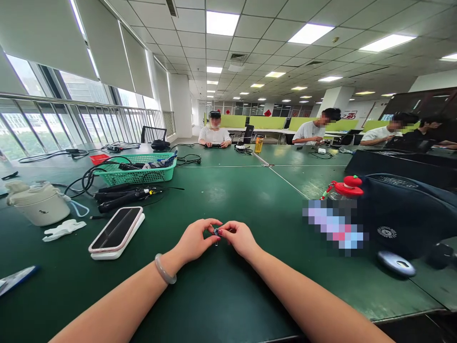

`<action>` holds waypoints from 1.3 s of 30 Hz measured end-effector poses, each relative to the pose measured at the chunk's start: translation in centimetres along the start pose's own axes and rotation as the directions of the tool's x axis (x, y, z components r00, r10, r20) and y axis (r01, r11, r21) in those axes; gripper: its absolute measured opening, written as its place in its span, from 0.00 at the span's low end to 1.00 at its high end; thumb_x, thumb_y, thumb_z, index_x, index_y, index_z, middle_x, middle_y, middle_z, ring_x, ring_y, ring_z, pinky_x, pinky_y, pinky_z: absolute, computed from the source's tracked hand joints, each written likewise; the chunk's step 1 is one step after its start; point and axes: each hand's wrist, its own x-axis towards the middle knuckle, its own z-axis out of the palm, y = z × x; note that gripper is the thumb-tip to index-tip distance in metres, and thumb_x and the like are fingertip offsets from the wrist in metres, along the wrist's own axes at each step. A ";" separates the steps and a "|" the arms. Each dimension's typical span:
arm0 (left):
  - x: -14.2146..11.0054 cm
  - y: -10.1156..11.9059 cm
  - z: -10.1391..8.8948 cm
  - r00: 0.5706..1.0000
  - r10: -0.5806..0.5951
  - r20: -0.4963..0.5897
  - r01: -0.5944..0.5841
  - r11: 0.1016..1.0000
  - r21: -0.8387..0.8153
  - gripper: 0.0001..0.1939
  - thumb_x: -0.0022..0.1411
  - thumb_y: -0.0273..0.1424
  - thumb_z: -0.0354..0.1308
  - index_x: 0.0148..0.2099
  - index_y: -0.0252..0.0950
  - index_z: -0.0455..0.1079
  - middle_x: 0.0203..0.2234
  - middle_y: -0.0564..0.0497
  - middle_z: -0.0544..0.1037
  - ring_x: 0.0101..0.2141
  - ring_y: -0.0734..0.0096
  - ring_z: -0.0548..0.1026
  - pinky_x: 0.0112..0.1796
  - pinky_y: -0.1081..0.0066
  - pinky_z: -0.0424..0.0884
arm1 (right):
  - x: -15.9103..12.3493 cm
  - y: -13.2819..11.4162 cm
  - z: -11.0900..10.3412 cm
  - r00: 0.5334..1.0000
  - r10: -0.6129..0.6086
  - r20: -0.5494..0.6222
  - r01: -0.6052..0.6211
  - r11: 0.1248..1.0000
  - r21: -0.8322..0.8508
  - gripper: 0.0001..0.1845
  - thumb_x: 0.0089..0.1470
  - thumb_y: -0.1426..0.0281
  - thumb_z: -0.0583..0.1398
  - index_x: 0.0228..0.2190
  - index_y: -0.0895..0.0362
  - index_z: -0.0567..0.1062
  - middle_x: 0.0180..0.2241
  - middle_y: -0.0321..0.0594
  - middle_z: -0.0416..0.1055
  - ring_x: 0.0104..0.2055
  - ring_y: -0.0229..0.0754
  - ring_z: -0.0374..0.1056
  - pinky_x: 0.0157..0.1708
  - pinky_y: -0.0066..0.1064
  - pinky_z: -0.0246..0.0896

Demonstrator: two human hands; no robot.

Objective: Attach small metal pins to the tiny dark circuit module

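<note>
Evidently, both hands meet over the dark green tabletop (214, 200), close to the near edge and roughly midway across the view. Between their fingertips sits a tiny bluish piece (216, 232), with a clear bit showing just below it; it is too small to make out more. The left hand (194, 242) pinches it between thumb and forefinger — the right hand (241, 238) presses thumb and forefinger together on it from the other side.

A pale grey bangle (164, 269) circles the left wrist. Left of that hand, a pink-edged smartphone (117, 228) lies on a white slab (117, 254), near a crumpled white tissue (64, 229) and a cream lidded mug (41, 205). Beyond stands a mint-green perforated basket (143, 178) holding dark items. Over to the right, a silver-blue computer mouse (396, 265) rests beside a navy bag (414, 205) — and a person in a white top (214, 136) sits across the table.
</note>
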 end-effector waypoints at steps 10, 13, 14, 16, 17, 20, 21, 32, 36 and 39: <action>0.2 -0.6 0.2 0.998 -0.044 0.050 0.057 0.951 -0.304 0.20 0.51 0.31 0.58 0.48 0.39 0.65 0.27 0.55 0.71 0.31 0.71 0.74 0.42 0.67 0.68 | -0.8 -0.5 0.5 0.968 -0.223 -0.118 0.176 0.931 -0.320 0.08 0.46 0.64 0.59 0.23 0.56 0.73 0.22 0.34 0.67 0.22 0.33 0.57 0.24 0.25 0.53; 0.1 -0.4 0.2 0.998 -0.036 0.056 0.053 0.946 -0.320 0.21 0.50 0.31 0.59 0.48 0.39 0.66 0.27 0.55 0.71 0.31 0.71 0.74 0.42 0.67 0.68 | -1.1 -0.7 0.6 0.952 -0.281 -0.125 0.213 0.895 -0.391 0.08 0.47 0.65 0.58 0.23 0.56 0.72 0.23 0.35 0.67 0.23 0.34 0.58 0.25 0.26 0.54; 0.1 -0.4 0.2 0.998 -0.035 0.053 0.050 0.948 -0.315 0.20 0.50 0.31 0.59 0.48 0.39 0.66 0.27 0.55 0.71 0.31 0.71 0.74 0.42 0.67 0.68 | -1.1 -0.8 0.6 0.948 -0.293 -0.124 0.222 0.888 -0.402 0.08 0.48 0.65 0.58 0.23 0.56 0.72 0.23 0.35 0.67 0.23 0.34 0.58 0.25 0.26 0.54; 0.1 -0.3 0.2 0.999 -0.034 0.042 0.045 0.953 -0.301 0.20 0.50 0.31 0.59 0.48 0.39 0.66 0.27 0.55 0.71 0.32 0.71 0.73 0.42 0.66 0.68 | -1.2 -0.9 0.6 0.945 -0.306 -0.118 0.237 0.886 -0.398 0.08 0.48 0.65 0.57 0.22 0.56 0.72 0.23 0.35 0.67 0.23 0.34 0.58 0.26 0.27 0.54; 0.1 -0.2 0.2 0.999 -0.033 0.038 0.043 0.954 -0.297 0.20 0.50 0.31 0.59 0.48 0.39 0.66 0.28 0.54 0.71 0.32 0.71 0.73 0.42 0.66 0.68 | -1.2 -0.9 0.6 0.945 -0.307 -0.113 0.243 0.891 -0.384 0.08 0.48 0.65 0.57 0.22 0.56 0.72 0.23 0.35 0.67 0.23 0.34 0.58 0.25 0.27 0.54; 0.1 -0.4 0.2 0.999 -0.025 0.032 0.034 0.949 -0.314 0.21 0.50 0.30 0.59 0.48 0.38 0.66 0.27 0.54 0.71 0.31 0.71 0.73 0.42 0.66 0.68 | -1.1 -0.9 0.5 0.953 -0.283 -0.104 0.236 0.915 -0.329 0.08 0.47 0.65 0.58 0.23 0.56 0.72 0.22 0.34 0.67 0.22 0.34 0.57 0.25 0.26 0.54; 0.1 -0.5 0.3 0.999 -0.022 0.028 0.030 0.947 -0.321 0.21 0.50 0.30 0.59 0.48 0.38 0.66 0.27 0.54 0.71 0.31 0.72 0.73 0.42 0.65 0.68 | -1.0 -0.9 0.4 0.957 -0.272 -0.102 0.229 0.922 -0.312 0.08 0.47 0.65 0.58 0.23 0.56 0.72 0.22 0.34 0.66 0.22 0.33 0.57 0.24 0.26 0.53; 0.2 -0.7 0.2 0.999 -0.014 0.038 0.026 0.948 -0.316 0.20 0.51 0.28 0.58 0.48 0.38 0.66 0.28 0.54 0.71 0.32 0.72 0.73 0.43 0.66 0.68 | -0.8 -0.7 0.2 0.976 -0.206 -0.077 0.182 0.953 -0.241 0.09 0.45 0.63 0.59 0.23 0.57 0.72 0.19 0.32 0.64 0.21 0.32 0.54 0.22 0.24 0.52; 0.2 -0.9 0.2 1.000 -0.014 0.026 0.021 0.953 -0.304 0.20 0.50 0.28 0.58 0.48 0.38 0.66 0.28 0.54 0.72 0.32 0.72 0.73 0.43 0.66 0.68 | -0.9 -0.9 0.1 0.972 -0.217 -0.084 0.186 0.941 -0.284 0.09 0.45 0.64 0.59 0.23 0.57 0.72 0.20 0.33 0.64 0.21 0.32 0.55 0.23 0.25 0.53; 0.2 -0.9 0.2 1.000 -0.013 0.020 0.019 0.955 -0.295 0.19 0.51 0.29 0.58 0.48 0.38 0.66 0.28 0.54 0.72 0.32 0.72 0.73 0.43 0.66 0.68 | -0.9 -0.9 0.1 0.971 -0.225 -0.083 0.190 0.934 -0.303 0.09 0.46 0.63 0.59 0.23 0.56 0.71 0.20 0.33 0.65 0.21 0.33 0.56 0.23 0.25 0.53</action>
